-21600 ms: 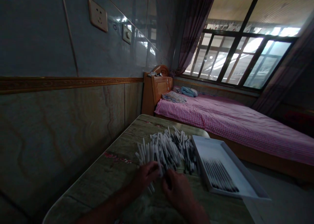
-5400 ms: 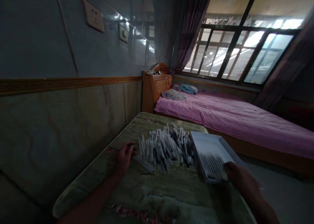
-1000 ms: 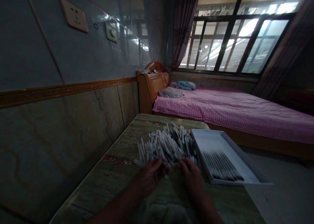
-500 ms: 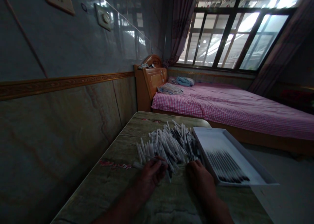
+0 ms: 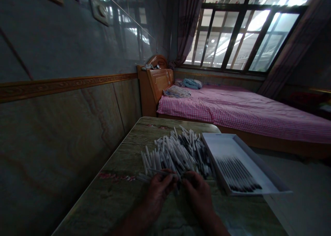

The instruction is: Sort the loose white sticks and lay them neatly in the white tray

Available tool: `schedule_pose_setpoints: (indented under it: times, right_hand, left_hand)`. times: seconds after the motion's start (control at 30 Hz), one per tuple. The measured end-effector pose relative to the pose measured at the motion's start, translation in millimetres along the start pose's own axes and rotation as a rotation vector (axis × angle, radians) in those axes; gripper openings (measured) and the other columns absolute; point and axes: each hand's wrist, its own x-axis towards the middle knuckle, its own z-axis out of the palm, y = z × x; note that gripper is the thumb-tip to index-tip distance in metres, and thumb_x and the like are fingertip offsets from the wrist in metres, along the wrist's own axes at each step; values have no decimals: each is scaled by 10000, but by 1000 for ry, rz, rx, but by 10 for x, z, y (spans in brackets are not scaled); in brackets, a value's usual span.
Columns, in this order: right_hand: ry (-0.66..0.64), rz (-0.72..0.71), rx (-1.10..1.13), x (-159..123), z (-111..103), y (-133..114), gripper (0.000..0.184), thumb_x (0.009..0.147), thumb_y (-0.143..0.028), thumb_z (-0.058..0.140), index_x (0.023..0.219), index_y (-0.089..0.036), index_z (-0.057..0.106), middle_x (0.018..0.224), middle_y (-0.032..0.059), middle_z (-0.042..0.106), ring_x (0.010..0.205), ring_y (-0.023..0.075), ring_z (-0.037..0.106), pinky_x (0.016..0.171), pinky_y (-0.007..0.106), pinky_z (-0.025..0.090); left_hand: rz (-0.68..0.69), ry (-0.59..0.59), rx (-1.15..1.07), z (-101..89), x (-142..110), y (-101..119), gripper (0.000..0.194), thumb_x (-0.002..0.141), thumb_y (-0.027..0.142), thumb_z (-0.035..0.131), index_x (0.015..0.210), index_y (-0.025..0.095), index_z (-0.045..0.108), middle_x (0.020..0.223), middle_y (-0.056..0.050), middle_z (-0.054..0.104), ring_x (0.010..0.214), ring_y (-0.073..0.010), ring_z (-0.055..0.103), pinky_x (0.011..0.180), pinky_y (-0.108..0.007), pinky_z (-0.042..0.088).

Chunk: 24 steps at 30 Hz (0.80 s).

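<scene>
We are seeing a person's two bare hands working at the near edge of a marble-patterned table (image 5: 116, 198). We are marking the left hand (image 5: 160, 191) as closed on one thin white stick (image 5: 157, 171), which is lying across the fingers and poking out to the left over the tabletop. The right hand (image 5: 198, 191) is curling in toward the left hand, close beside it but not clearly touching. It is dark and soft here, so we cannot tell whether it is gripping anything.

A loose heap of white sticks (image 5: 176, 153) with dark tips is lying criss-crossed in the middle of the table, right behind both hands and touching them at its front. A shallow white tray (image 5: 261, 163) is sitting at the table's right edge, just beside the heap. Inside it, a row of dark-tipped sticks (image 5: 236, 177) is lying side by side, parallel and slightly blurred. Faded red marks (image 5: 115, 176) are showing on the tabletop left of the hands. Past the table's far edge, a bed with a pink gingham sheet (image 5: 245, 117) is standing under a barred window (image 5: 238, 32).
</scene>
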Motion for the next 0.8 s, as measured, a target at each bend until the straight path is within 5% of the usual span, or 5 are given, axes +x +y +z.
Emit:
schedule_pose_setpoints:
  times: [0.8]
  right_hand:
    - [-55,-104,-44,-17,-11,33,92,754,-285,579,726,-218,636,676,3,665,658,164,617,605,237,482]
  left_hand:
    - [105,-7,177,54,19,-79,388,481,360,864,718,139,651,605,-9,666,517,-129,589,507,-244,453]
